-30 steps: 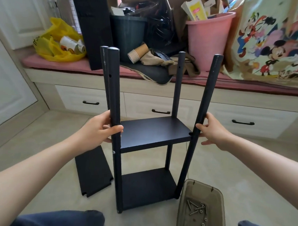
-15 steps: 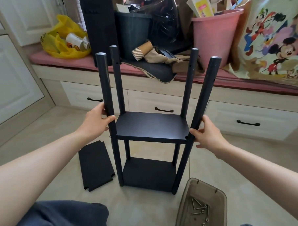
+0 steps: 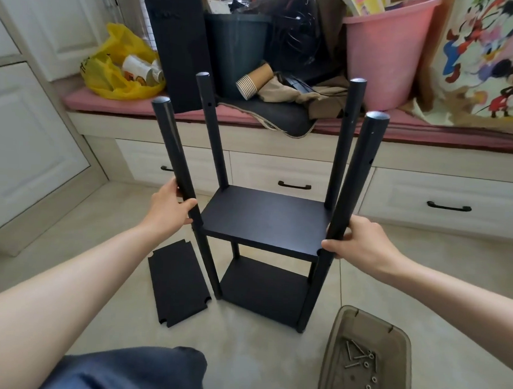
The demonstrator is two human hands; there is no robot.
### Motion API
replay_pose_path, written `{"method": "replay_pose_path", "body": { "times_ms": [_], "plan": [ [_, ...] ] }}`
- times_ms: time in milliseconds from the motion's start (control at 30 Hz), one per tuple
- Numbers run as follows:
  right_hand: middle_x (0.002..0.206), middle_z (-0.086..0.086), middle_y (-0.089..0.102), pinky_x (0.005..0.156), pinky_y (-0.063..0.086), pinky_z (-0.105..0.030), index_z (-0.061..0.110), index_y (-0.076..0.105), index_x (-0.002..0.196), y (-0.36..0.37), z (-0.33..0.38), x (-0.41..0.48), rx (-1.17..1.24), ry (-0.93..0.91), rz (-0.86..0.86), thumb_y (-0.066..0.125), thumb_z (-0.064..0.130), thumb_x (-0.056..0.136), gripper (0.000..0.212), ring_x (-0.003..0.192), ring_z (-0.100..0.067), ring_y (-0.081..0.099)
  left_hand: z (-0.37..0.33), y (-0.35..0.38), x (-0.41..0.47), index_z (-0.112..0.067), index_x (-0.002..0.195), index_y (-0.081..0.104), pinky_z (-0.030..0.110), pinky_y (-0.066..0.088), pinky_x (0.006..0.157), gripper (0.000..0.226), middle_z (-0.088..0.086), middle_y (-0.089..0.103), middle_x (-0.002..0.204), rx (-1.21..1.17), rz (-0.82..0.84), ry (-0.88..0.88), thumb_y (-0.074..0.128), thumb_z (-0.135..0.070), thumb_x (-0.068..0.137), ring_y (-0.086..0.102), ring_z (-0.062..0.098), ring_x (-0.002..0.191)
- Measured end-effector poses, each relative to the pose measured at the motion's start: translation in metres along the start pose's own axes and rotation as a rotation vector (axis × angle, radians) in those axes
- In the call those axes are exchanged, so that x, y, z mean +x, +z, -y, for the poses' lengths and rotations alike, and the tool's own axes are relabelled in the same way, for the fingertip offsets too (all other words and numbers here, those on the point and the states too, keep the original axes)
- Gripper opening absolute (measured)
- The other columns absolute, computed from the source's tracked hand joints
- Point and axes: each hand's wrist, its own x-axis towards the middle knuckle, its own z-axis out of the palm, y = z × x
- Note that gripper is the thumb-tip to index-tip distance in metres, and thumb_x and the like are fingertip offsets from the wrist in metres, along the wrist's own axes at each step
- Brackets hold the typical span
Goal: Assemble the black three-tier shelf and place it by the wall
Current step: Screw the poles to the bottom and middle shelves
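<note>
The black shelf frame (image 3: 266,218) stands upright on the tiled floor, with a bottom board, a middle board and four round posts rising above them. My left hand (image 3: 168,205) grips the front left post just above the middle board. My right hand (image 3: 356,240) grips the front right post at the middle board's corner. A loose black shelf board (image 3: 178,282) with notched corners lies flat on the floor to the left of the frame.
A brown plastic tray (image 3: 365,358) holding several screws and washers sits on the floor at the front right. Behind the frame runs a low drawer bench (image 3: 294,178) with a pink cushion, piled with a pink bucket (image 3: 385,53), a black bin, bags and paper cups. My knees are at the bottom edge.
The frame has turned from an angled pose to face me squarely and now stands level on the floor. Both hands have kept hold of the front posts.
</note>
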Motion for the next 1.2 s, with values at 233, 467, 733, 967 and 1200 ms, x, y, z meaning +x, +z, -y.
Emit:
{"method": "replay_pose_path", "body": {
  "times_ms": [233,467,733,967,1200],
  "plan": [
    [0.074,0.010,0.070,0.069,0.052,-0.027,0.034,0.059,0.079,0.005,0.004,-0.014,-0.052,-0.047,0.079,0.073,0.029,0.085,0.016,0.076,-0.008,0.067,0.006,-0.004,0.004,-0.006,0.128,0.057,0.049,0.058,0.088,0.028,0.012,0.063,0.114,0.194,-0.033,0.016,0.061,-0.014,0.100,0.059,0.034,0.115],
    [0.083,0.007,0.071,0.073,0.056,-0.030,0.036,0.056,0.086,0.006,0.010,-0.018,-0.063,-0.065,0.117,0.073,0.030,0.088,0.018,0.080,-0.012,0.069,0.009,0.004,-0.010,0.002,0.087,0.068,0.038,0.055,0.072,0.024,0.011,0.071,0.087,0.456,0.134,-0.093,0.057,-0.016,0.100,0.069,0.031,0.084],
    [0.090,0.003,0.073,0.078,0.057,-0.034,0.026,0.064,0.098,0.010,0.007,-0.016,-0.040,-0.068,0.134,0.073,0.033,0.088,0.015,0.083,-0.012,0.069,-0.027,0.048,-0.070,-0.015,0.099,0.070,0.036,0.054,0.077,0.015,0.000,0.069,0.089,0.561,0.263,0.459,0.055,-0.015,0.096,0.064,0.022,0.087],
    [0.090,0.007,0.070,0.077,0.056,-0.030,0.028,0.062,0.091,0.007,0.012,-0.020,-0.065,-0.137,0.239,0.068,0.037,0.091,0.011,0.083,-0.009,0.068,-0.014,0.095,-0.096,-0.010,0.142,0.052,0.036,0.036,0.112,0.049,0.007,0.053,0.143,0.723,0.436,0.837,0.056,-0.008,0.093,0.045,0.027,0.135],
    [0.088,0.019,0.073,0.076,0.057,-0.017,0.046,0.060,0.084,0.006,0.017,-0.029,0.082,-0.280,0.423,0.069,0.033,0.091,0.018,0.082,0.001,0.071,0.001,0.139,-0.098,-0.025,0.163,-0.001,0.046,-0.003,0.127,0.094,-0.004,-0.004,0.171,0.833,0.563,0.720,0.063,-0.035,0.096,-0.013,0.020,0.156]
  ]
}}
